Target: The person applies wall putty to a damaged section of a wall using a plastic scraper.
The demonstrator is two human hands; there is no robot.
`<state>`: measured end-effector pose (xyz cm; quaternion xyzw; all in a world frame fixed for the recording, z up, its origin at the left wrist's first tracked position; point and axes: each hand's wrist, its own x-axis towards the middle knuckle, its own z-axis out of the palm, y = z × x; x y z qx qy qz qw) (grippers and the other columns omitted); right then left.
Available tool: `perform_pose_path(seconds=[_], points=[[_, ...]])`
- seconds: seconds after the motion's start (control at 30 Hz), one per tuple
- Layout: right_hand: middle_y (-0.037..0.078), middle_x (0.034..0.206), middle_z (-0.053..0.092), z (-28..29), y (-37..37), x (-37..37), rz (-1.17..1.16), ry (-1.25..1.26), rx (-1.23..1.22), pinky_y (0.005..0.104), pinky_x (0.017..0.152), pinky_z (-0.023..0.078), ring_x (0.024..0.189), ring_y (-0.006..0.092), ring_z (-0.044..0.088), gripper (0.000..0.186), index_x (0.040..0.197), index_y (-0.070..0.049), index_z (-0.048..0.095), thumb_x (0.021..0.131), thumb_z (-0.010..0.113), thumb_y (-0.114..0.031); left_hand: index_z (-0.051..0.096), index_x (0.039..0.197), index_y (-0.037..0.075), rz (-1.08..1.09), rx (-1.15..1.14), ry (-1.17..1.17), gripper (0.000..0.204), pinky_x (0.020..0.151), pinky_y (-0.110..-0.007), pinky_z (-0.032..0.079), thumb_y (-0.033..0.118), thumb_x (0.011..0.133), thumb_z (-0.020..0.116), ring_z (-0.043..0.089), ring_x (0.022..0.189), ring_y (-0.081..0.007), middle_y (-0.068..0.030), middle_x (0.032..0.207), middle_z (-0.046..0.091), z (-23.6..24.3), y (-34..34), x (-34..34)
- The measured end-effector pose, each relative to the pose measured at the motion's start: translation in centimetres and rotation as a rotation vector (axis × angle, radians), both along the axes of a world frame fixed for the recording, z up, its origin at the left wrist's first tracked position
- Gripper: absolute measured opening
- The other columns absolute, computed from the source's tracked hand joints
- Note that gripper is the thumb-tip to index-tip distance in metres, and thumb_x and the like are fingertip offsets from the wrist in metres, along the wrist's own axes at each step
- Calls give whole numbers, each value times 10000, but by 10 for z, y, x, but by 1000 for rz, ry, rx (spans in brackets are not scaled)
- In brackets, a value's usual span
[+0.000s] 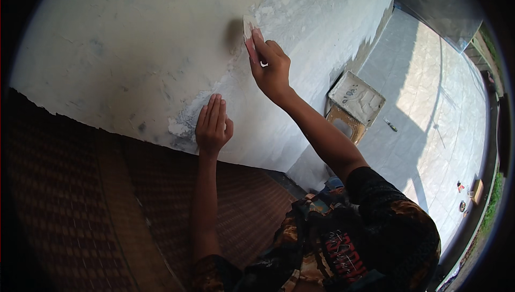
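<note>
White, patchy plaster coats the wall (pixel 134 34). The right hand (pixel 272 72) holds a scraper (pixel 249 40) pinched between thumb and fingers, probably so its blade can tilt against the surface. Near and left of it, the left hand (pixel 213 126) spreads flat, fingers straight and together, seemingly bracing; I see nothing held, though its palm is hidden. Whether the blade touches plaster is hard to tell. Right of both, a tray (pixel 367 85) sits low, perhaps for reach.
</note>
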<state>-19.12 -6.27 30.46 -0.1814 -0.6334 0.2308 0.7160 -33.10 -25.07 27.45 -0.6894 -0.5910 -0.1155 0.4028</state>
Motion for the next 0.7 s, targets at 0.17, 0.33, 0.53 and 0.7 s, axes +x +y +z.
perform_pose_path(seconds=[0.17, 0.33, 0.53, 0.7], points=[[75, 831, 605, -28, 4, -21, -113, -221, 153, 354, 617, 537, 770, 253, 599, 553, 1257, -7, 644, 714, 685, 90, 629, 1273, -25, 12, -4, -4, 430, 1098, -394, 420, 70, 860, 551, 589, 1287, -256, -151, 1352, 631, -3, -1, 0], [74, 819, 597, -65, -39, -5, 97, -260, 114, 352, 655, 534, 767, 239, 590, 626, 1272, 1, 642, 660, 689, 125, 622, 1279, -26, 17, 2, -10, 433, 1100, -391, 417, 72, 863, 552, 589, 1288, -257, -150, 1356, 628, -2, -4, -2], [67, 873, 593, -11, 16, -5, -57, -151, 138, 368, 684, 532, 798, 260, 571, 693, 1327, -27, 610, 649, 655, 108, 607, 1277, -42, -6, -3, 7, 433, 1084, -418, 433, 51, 856, 561, 591, 1281, -274, -166, 1352, 623, 1, 2, 2], [54, 867, 591, -50, 13, -18, -90, -291, 288, 362, 673, 543, 816, 252, 584, 647, 1310, -47, 626, 674, 667, 67, 620, 1286, -18, 16, 6, 4, 435, 1108, -380, 406, 69, 866, 547, 583, 1296, -244, -139, 1367, 623, -6, 0, 0]])
